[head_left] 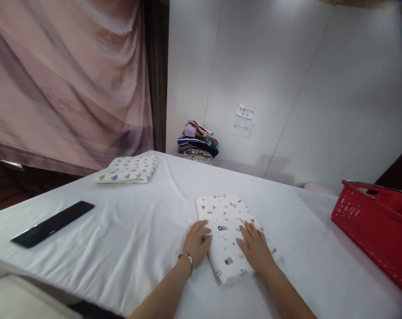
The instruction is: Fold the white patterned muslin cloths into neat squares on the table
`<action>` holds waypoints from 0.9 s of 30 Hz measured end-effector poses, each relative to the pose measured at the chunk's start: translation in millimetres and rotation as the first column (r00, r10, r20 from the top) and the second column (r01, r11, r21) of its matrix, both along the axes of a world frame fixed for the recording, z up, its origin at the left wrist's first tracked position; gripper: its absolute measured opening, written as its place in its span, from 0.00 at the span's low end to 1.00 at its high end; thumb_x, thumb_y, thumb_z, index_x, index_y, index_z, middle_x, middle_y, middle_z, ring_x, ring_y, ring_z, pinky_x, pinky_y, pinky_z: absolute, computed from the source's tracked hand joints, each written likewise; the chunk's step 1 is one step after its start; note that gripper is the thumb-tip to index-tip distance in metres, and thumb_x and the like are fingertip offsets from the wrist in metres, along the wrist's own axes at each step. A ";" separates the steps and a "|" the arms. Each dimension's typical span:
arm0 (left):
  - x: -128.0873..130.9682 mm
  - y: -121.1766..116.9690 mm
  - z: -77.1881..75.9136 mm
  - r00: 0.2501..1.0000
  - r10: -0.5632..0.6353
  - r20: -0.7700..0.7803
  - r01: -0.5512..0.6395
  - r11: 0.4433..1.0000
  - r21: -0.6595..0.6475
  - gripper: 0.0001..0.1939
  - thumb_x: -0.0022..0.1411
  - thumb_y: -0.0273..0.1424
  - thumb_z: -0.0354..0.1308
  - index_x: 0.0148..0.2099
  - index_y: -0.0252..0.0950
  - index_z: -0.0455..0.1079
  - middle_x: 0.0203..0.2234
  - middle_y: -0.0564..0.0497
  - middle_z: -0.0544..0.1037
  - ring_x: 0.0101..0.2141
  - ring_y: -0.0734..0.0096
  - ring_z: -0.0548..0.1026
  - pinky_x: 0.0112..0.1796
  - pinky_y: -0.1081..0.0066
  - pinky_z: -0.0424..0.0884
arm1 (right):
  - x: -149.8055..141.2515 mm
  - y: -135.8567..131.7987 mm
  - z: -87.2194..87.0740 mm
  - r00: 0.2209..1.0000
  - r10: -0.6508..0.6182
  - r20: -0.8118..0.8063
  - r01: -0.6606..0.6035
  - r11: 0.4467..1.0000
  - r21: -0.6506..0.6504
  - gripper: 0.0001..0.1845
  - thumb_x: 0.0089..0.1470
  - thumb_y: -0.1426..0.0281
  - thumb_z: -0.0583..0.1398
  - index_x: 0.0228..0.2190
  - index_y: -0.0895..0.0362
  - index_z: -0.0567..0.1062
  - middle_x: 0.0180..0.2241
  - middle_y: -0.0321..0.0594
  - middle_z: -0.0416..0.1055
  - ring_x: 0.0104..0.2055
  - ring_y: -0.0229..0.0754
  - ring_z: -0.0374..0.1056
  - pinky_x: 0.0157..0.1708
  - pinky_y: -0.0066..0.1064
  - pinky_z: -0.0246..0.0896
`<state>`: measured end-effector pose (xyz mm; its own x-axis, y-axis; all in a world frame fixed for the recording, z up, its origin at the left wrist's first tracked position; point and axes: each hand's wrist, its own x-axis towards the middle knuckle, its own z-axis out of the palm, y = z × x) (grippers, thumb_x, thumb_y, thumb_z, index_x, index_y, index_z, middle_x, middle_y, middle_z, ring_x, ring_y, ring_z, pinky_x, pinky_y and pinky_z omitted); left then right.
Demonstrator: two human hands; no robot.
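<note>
A folded white cloth (225, 248) with small printed figures lies flat on the white-covered table, a little right of centre. At its left edge rests my left hand (197, 243), fingers loosely bent and apart, touching the fabric. My right hand (255, 248) lies flat across the cloth's right side with the fingers stretched out. Neither hand grips the cloth. A bracelet (187, 258) circles my left wrist.
Another folded patterned cloth (129, 170) sits at the table's far left corner. Nearer is a long black flat object (52, 224). A red plastic basket (370, 235) stands at the right. Beyond the table, folded clothes (199, 142) are stacked against a white wall (270, 79).
</note>
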<state>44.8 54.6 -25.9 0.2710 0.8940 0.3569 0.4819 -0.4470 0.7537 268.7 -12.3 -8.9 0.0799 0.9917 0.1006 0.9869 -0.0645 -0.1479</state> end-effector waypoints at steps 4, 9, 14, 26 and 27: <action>0.3 4.6 3.0 0.999 0.033 -0.025 -0.034 0.999 -0.037 0.10 0.50 0.27 0.53 0.36 0.40 0.71 0.47 0.51 0.68 0.48 0.66 0.64 0.51 0.62 0.60 | -1.6 -0.9 -1.3 1.000 -0.001 0.017 0.001 1.000 0.023 0.29 0.55 0.54 0.41 0.54 0.54 0.57 0.59 0.38 0.44 0.61 0.44 0.36 0.57 0.42 0.33; 10.6 28.8 18.2 0.977 0.073 -0.198 -0.070 0.997 0.022 0.17 0.51 0.30 0.53 0.46 0.39 0.67 0.53 0.48 0.62 0.54 0.63 0.56 0.52 0.61 0.54 | -1.3 0.1 -2.9 1.000 -0.004 0.027 0.002 0.999 0.050 0.29 0.55 0.54 0.41 0.54 0.53 0.57 0.59 0.39 0.45 0.61 0.45 0.37 0.57 0.43 0.33; 22.4 64.8 30.7 0.910 0.060 -0.409 -0.082 0.996 -0.036 0.19 0.55 0.37 0.49 0.50 0.42 0.64 0.56 0.50 0.57 0.57 0.62 0.50 0.52 0.58 0.50 | 0.5 -0.4 -4.7 1.000 0.016 0.016 -0.018 0.998 0.068 0.29 0.55 0.54 0.41 0.54 0.53 0.57 0.59 0.39 0.45 0.61 0.45 0.37 0.56 0.43 0.33; 14.8 115.3 35.0 0.925 0.254 -0.281 -0.327 0.910 -0.255 0.17 0.55 0.39 0.48 0.46 0.36 0.63 0.42 0.45 0.72 0.41 0.66 0.70 0.41 0.70 0.63 | 0.8 -0.8 -1.1 0.998 0.035 -0.045 -0.031 0.996 0.085 0.27 0.55 0.56 0.42 0.53 0.52 0.59 0.59 0.39 0.46 0.61 0.45 0.38 0.56 0.42 0.34; 16.1 119.4 37.3 0.918 0.285 -0.277 -0.364 0.882 -0.299 0.20 0.54 0.40 0.49 0.47 0.36 0.62 0.41 0.43 0.72 0.41 0.64 0.71 0.40 0.69 0.64 | 0.5 -1.0 -0.6 0.998 0.037 -0.049 -0.032 0.996 0.088 0.27 0.55 0.56 0.43 0.53 0.52 0.59 0.59 0.39 0.46 0.61 0.45 0.38 0.56 0.42 0.34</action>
<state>60.8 174.0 11.5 -0.0202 0.9997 -0.0163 0.7250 0.0259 0.6883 269.2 -13.3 -9.5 0.0528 0.9816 0.1834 0.9795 -0.0152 -0.2008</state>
